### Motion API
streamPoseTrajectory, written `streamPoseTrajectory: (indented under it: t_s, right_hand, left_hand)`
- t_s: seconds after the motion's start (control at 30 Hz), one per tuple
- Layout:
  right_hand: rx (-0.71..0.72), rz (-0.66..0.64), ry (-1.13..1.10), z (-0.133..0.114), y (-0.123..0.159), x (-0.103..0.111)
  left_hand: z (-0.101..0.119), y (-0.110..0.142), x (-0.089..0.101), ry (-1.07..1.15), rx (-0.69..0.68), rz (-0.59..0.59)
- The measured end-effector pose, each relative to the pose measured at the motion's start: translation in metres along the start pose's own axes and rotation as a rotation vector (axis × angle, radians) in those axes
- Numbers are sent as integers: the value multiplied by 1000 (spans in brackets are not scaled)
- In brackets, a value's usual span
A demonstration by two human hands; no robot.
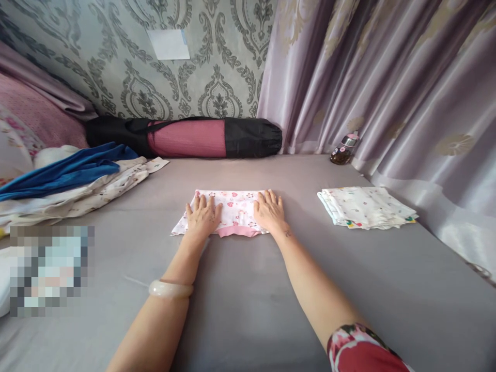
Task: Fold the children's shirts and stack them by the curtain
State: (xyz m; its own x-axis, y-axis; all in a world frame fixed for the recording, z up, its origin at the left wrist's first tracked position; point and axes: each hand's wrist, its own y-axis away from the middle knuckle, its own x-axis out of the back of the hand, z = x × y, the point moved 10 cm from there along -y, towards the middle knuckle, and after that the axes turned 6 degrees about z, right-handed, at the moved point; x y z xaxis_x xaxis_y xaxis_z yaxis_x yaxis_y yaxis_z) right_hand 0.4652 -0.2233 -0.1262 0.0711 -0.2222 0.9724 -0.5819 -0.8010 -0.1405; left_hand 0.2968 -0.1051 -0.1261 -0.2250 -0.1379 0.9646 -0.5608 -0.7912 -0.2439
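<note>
A small white and pink printed garment with a pink band along its near edge lies folded flat on the grey sheet. My left hand rests palm down on its left part, fingers spread. On its right part lies my right hand, also flat with the fingers stretched out. Neither hand grips the cloth. Parts of the garment are hidden under both palms. A pale bangle circles my left forearm.
Folded white printed cloths are stacked on the right. Behind them stands a bottle by the curtain. A black and pink rolled bag lies along the wall. Blue cloth and pale printed clothes lie at left.
</note>
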Motion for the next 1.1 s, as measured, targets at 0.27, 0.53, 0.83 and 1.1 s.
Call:
streamPoseTrajectory:
  t_s: [0.27, 0.53, 0.83, 1.1]
  right_hand:
    - [-10, -18, -26, -1, 1, -1]
    - [-55, -39, -43, 12, -4, 3]
    - [-135, -83, -46, 31, -8, -12]
    - [-140, -87, -29, 31, -7, -9]
  left_hand:
    - [-1, 0, -3, 1, 3, -36]
    - [-17, -2, 2, 29, 84, -54]
    - [-45, -4, -5, 127, 218, -34]
    - [-45, -4, 1, 83, 236, -28]
